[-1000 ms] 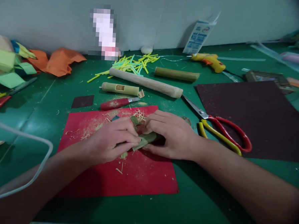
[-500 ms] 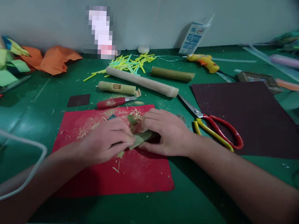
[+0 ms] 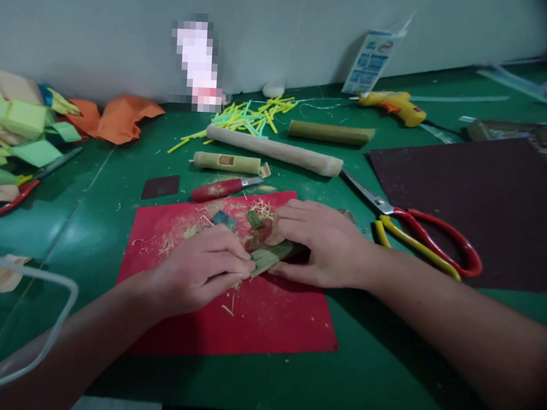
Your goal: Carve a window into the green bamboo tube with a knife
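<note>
Pinching the left end of the green piece (image 3: 273, 256) with bunched fingers, the left hand (image 3: 206, 267) is closed on it, while the right hand (image 3: 324, 244) curls half-closed around the opposite end, its fingertips partly hidden. The green piece sits over the red sheet (image 3: 289, 331), near the scattered shavings (image 3: 264, 209) and a small teal offcut (image 3: 224, 219). Beyond the sheet's far edge lie a red-handled knife (image 3: 219, 190), a notched tube (image 3: 247, 165) and a pale rod (image 3: 276, 151), with the scissors (image 3: 412, 245) to the right, partly on the dark sheet (image 3: 467, 184).
</note>
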`<state>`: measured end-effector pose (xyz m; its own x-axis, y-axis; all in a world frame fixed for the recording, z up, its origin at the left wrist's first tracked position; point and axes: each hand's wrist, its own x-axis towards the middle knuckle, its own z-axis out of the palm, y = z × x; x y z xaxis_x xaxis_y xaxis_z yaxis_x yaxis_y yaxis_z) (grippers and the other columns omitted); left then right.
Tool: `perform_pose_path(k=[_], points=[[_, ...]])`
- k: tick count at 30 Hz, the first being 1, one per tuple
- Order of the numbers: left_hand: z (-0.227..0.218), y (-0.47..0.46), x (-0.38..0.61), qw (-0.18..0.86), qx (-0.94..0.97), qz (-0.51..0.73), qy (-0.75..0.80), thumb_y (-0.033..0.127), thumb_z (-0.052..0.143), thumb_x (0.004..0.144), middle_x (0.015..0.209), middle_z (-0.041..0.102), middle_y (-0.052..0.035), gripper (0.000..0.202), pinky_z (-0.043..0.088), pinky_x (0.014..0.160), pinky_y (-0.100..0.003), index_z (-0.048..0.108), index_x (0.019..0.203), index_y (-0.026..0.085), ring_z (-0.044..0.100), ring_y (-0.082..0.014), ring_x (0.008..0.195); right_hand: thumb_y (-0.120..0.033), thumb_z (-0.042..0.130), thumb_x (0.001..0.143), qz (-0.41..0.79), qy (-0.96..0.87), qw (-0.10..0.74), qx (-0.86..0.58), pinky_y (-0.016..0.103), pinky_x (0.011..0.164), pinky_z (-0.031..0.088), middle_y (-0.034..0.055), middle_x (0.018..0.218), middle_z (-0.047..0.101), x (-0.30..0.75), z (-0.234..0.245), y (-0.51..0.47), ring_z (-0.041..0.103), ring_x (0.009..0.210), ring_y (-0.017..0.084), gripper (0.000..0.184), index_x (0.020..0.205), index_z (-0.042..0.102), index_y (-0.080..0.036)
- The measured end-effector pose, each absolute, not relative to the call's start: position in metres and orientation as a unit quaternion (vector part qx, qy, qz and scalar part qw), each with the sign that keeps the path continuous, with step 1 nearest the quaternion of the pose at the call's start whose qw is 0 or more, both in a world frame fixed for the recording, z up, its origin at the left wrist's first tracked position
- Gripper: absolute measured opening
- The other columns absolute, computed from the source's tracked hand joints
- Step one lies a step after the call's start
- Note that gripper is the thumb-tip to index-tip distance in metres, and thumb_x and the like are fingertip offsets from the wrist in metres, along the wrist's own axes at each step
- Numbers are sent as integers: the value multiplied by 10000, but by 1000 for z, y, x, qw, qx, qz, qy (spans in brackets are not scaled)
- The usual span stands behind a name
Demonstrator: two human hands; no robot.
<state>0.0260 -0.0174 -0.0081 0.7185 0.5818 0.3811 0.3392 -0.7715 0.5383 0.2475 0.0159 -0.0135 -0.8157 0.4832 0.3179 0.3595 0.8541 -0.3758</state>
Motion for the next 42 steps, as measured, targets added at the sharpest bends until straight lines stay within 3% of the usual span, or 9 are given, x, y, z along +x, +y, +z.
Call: perform_pose_path(k=[42], points=[[-8,-25,31,179,906,285,257,152,513,857,809,640,-65,116,473,710,-295,619,810,138,576,-144,769,-394,562,769,169,-936,196,-238,292,628,288,19,747,537,246,-13,16,448,699,159,200,810,547,-199]])
